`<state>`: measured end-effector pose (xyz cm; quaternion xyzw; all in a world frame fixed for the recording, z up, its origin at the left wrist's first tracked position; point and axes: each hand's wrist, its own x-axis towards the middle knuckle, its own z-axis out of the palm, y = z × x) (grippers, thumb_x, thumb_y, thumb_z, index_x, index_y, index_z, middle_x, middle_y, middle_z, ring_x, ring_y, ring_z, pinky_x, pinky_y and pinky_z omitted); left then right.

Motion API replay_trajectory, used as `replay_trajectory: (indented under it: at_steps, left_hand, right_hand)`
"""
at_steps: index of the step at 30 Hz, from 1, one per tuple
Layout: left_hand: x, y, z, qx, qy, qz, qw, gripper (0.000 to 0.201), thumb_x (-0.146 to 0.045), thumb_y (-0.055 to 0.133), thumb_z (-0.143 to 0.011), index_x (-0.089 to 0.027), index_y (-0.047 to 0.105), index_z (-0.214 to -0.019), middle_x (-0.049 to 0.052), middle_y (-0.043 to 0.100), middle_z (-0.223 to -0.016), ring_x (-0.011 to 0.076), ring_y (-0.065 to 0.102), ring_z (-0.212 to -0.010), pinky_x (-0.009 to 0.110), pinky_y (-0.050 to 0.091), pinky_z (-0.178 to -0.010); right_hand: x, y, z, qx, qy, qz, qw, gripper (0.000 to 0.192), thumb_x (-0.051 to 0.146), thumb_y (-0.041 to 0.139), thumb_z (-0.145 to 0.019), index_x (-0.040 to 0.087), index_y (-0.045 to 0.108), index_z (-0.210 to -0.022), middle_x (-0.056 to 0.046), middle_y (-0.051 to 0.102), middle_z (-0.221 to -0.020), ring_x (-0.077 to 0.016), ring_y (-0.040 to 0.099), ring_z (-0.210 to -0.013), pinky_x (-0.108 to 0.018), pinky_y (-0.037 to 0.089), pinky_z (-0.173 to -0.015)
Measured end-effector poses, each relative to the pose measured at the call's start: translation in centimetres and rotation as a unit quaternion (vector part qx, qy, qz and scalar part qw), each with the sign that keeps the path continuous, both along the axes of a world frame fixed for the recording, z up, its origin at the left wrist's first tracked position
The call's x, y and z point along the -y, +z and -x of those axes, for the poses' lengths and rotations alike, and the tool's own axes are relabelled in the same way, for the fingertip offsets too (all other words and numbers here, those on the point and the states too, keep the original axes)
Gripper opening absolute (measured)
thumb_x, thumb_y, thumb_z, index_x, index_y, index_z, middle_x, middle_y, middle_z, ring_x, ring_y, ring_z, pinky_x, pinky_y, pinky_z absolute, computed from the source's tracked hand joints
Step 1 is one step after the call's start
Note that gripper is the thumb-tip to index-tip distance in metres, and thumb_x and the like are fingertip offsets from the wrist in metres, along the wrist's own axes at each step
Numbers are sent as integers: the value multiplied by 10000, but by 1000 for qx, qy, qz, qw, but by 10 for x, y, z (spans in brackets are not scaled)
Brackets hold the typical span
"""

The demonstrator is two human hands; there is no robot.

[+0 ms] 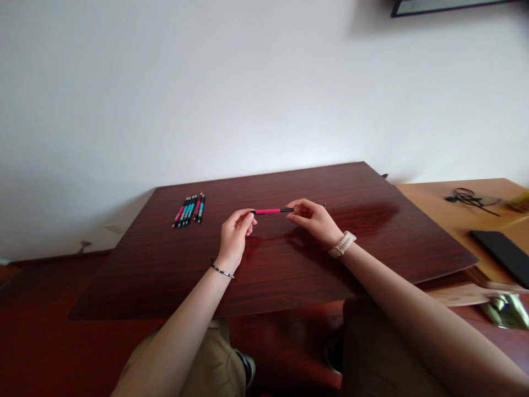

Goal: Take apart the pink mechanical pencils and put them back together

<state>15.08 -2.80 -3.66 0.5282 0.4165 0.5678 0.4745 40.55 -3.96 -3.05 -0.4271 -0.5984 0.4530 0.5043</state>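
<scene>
Spanning both hands' fingertips [250,216]: pink pen [270,211]

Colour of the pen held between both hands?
Pink barrel with black ends; the pen shows best in the head view.

The two ends of the slim pink and black pen [273,211] are covered by the fingertips of the left hand [235,234] and right hand [314,220]. Far left, the row of pink and teal pens [189,210] is too small to count surely. A dark framed picture [438,5] is cut by the top edge. The flat black slab [501,252] runs off the right edge; the yellow object [521,203] there is blurred.
</scene>
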Motion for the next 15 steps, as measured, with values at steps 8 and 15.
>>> replay_trajectory:
  at_steps: [8,15]
  left_hand:
    - [0,0,0,10,-4,5,1000,299,-399,794,-900,-162,755,-1078,42,691,-825,105,535,-647,235,382,-558]
    - [0,-1,0,13,-15,10,1000,294,-396,792,-900,-165,755,-1079,45,693,-830,108,539,-656,238,386,-569]
  right_hand:
    - [-2,-3,-1,-3,-15,1,1000,378,451,851,-851,243,737,-1147,-62,774,-1031,-228,720,-963,-378,580,-912]
    - [-2,0,2,-15,-28,-12,999,328,454,844,-852,224,725,-1052,-46,751,-963,-200,705,-877,-343,570,-836]
